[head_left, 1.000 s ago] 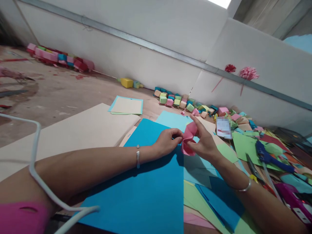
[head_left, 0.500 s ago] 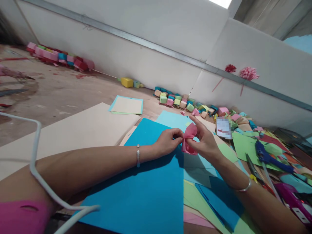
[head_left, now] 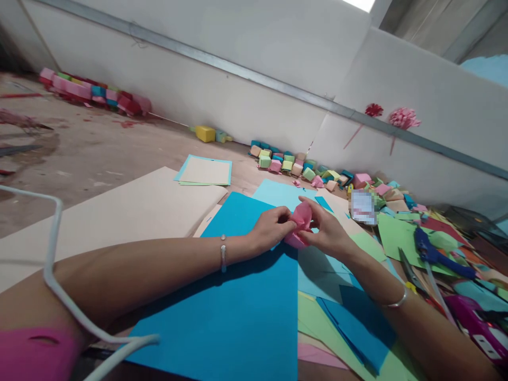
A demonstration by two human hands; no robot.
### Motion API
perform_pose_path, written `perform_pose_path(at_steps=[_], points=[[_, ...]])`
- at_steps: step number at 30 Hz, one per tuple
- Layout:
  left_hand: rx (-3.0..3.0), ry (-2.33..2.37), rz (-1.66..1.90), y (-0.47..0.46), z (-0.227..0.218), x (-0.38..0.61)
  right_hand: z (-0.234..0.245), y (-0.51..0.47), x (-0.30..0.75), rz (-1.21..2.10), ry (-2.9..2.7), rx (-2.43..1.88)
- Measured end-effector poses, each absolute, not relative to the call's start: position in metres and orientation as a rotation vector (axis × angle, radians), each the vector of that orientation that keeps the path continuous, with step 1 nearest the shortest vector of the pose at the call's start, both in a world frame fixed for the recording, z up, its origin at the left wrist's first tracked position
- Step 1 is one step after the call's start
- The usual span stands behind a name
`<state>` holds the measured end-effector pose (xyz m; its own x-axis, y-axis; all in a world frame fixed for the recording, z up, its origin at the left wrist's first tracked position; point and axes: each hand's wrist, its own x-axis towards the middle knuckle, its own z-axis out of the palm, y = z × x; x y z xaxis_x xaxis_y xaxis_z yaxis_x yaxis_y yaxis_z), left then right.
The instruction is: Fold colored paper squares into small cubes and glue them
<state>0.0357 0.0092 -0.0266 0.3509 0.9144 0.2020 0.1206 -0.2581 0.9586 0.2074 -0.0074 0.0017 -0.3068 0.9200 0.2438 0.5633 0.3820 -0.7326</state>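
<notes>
Between my two hands is a small piece of folded pink paper (head_left: pixel 300 218), curved and partly covered by fingers. My left hand (head_left: pixel 273 228) pinches its left side with thumb and forefinger. From the right, my right hand (head_left: pixel 327 227) grips it between thumb and fingers. Both hands are above a large blue sheet of paper (head_left: pixel 238 301) and, at its right, light blue paper (head_left: pixel 323 272). The fold's inner side is too small to make out.
A white cable (head_left: pixel 53 238) crosses over my left forearm. At right lie scissors (head_left: pixel 413 272), a blue glue gun (head_left: pixel 436 251), a magenta power strip (head_left: pixel 476 328) and a phone (head_left: pixel 363 206). Small folded paper boxes (head_left: pixel 281 161) line the wall. A cream sheet (head_left: pixel 130 211) lies left.
The pink paper has moved slightly left and been turned. My left fingers now overlap its edge more, and my right hand has shifted left with it.
</notes>
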Motion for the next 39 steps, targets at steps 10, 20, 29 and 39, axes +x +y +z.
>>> perform_pose_path(at_steps=[10,20,29,39], points=[[1.7,1.03,1.03,0.018,-0.029,0.033,0.01,-0.016,0.207,0.394,-2.056,-1.201],[1.706,0.933,1.022,0.02,-0.033,0.033,0.005,-0.015,0.201,0.357,-1.842,-1.308],[1.732,0.943,0.996,0.018,-0.032,0.034,0.0,-0.007,0.205,0.587,-1.733,-1.392],[1.777,0.966,1.047,0.013,-0.029,0.034,0.005,-0.011,0.201,0.698,-1.738,-1.415]])
